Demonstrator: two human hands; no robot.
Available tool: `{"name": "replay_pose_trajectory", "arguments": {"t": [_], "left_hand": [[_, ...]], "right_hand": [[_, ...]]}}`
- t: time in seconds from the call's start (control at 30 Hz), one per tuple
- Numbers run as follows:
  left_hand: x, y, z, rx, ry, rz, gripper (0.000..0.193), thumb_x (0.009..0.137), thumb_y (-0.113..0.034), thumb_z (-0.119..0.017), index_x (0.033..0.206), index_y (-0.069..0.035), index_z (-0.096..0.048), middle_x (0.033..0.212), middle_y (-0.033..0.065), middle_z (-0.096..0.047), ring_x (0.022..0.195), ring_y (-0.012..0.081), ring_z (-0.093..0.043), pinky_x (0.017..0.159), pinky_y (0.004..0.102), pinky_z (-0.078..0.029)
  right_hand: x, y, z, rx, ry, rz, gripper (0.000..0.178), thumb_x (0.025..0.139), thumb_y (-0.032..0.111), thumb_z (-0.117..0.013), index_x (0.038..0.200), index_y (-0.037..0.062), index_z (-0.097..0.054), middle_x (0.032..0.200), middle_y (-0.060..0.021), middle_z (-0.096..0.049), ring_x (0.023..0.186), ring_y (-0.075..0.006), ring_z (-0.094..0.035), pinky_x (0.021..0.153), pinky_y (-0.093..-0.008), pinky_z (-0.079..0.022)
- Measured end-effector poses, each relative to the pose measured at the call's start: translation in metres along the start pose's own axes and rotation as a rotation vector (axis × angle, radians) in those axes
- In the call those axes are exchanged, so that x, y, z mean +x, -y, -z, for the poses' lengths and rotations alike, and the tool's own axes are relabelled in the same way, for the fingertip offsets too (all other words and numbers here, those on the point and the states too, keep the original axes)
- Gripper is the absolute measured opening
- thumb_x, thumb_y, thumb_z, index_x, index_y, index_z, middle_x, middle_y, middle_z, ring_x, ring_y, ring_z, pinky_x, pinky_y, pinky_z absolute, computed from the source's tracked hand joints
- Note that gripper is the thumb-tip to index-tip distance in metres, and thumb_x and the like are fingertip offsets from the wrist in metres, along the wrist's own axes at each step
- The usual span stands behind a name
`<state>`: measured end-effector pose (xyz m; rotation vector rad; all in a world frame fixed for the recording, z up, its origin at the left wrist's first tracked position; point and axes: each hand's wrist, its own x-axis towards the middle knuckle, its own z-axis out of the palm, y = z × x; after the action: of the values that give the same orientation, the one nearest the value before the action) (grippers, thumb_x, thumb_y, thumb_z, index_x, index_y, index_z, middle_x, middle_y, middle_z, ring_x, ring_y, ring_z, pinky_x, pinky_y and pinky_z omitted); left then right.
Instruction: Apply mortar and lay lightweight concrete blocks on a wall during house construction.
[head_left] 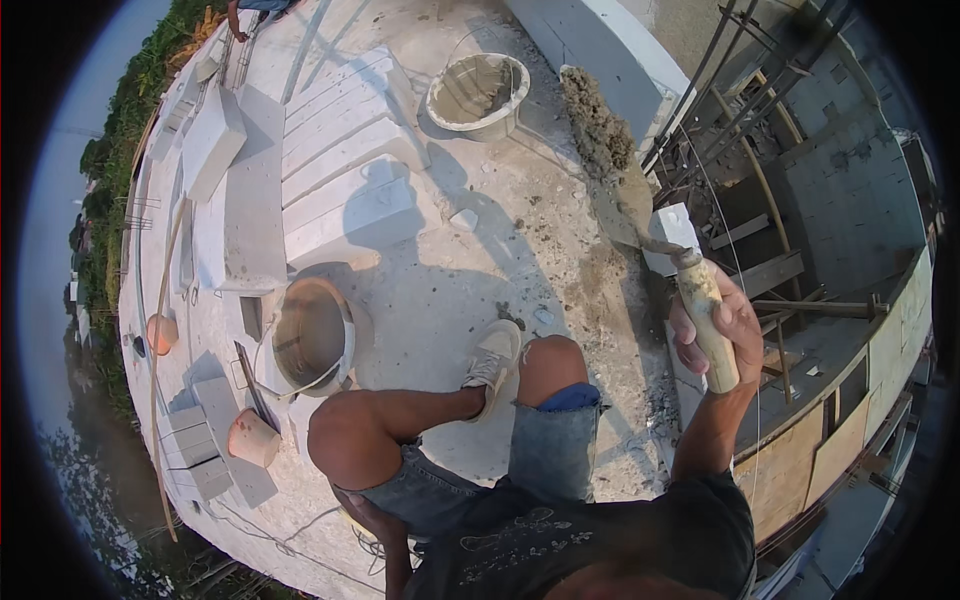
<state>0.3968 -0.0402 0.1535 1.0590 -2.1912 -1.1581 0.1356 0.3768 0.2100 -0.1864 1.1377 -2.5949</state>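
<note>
My right hand (735, 325) is closed round the pale wooden handle (708, 320) of a trowel, held out over the slab's right edge. Its bent metal neck leads to a mortar-smeared blade (632, 200) pointing away from me. Rough grey mortar (597, 120) sits at the blade's far end; how much of it rests on the blade I cannot tell. Behind the trowel's neck shows a small white block (676, 228). My left forearm (397, 560) hangs down beside my left thigh, and the fingers of that hand are hidden.
A mortar tub (515, 95) stands ahead, and a larger bucket (352, 345) by my left knee. White blocks (340, 150) lie in rows at left. A thin string (722, 215) runs along the right edge, beyond which the floor drops to a lower level (830, 210). Another person's arm (236, 20) shows far left.
</note>
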Motion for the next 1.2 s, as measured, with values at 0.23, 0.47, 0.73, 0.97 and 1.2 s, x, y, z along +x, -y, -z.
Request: {"name": "replay_pose_trajectory", "arguments": {"t": [0.23,0.47,0.73,0.97,1.2], "left_hand": [[0.001,0.009,0.013,-0.078,0.069,0.005,0.076,0.098,-0.055,-0.029,0.145,0.005,-0.031,0.145,0.0242,-0.038,0.135,0.0353,-0.037,0.11,0.045,-0.028],[0.022,0.012,0.044,-0.147,0.021,-0.002,0.066,0.102,-0.048,-0.029,0.146,0.002,-0.033,0.139,0.0203,-0.046,0.13,0.0296,-0.044,0.108,0.0397,-0.034],[0.199,-0.088,0.006,-0.349,-0.111,-0.247,0.048,0.103,-0.029,-0.045,0.14,0.003,-0.04,0.116,0.0167,-0.061,0.1,0.0206,-0.061,0.092,0.0346,-0.05],[0.251,-0.14,-0.157,-0.415,0.458,-0.375,0.052,0.1,-0.026,-0.053,0.142,0.001,-0.039,0.117,0.0135,-0.061,0.1,0.0169,-0.061,0.09,0.0305,-0.048],[0.368,-0.104,-0.299,0.052,0.561,-0.734,0.059,0.095,-0.037,-0.058,0.144,-0.009,-0.041,0.124,0.016,-0.058,0.113,0.029,-0.056,0.1,0.0436,-0.04]], "right_hand": [[-0.023,-0.039,-0.025,0.377,0.138,0.263,0.052,0.102,0.029,-0.043,0.145,0.0011,-0.033,0.08,-0.0205,-0.056,0.039,-0.0184,-0.049,0.032,-0.0265,-0.045],[0.0,-0.091,-0.068,-0.419,0.04,-0.114,0.079,0.086,0.035,-0.073,0.146,-0.0013,-0.035,0.088,-0.0119,-0.065,0.059,-0.014,-0.059,0.052,-0.0246,-0.047],[0.027,-0.053,-0.073,-1.11,-0.559,0.621,0.063,0.09,0.017,-0.07,0.142,-0.0003,-0.038,0.109,-0.0097,-0.059,0.082,-0.01,-0.056,0.067,-0.0242,-0.048],[0.076,-0.179,-0.032,-1.467,-0.764,0.301,0.06,0.091,0.012,-0.06,0.143,0.003,-0.031,0.136,-0.0293,-0.047,0.12,-0.0422,-0.053,0.098,-0.0472,-0.043],[0.086,-0.243,-0.018,-1.501,-0.767,0.001,0.049,0.085,0.018,-0.066,0.127,-0.0001,-0.048,0.084,-0.0196,-0.067,0.079,-0.0333,-0.068,0.073,-0.0431,-0.052]]}}
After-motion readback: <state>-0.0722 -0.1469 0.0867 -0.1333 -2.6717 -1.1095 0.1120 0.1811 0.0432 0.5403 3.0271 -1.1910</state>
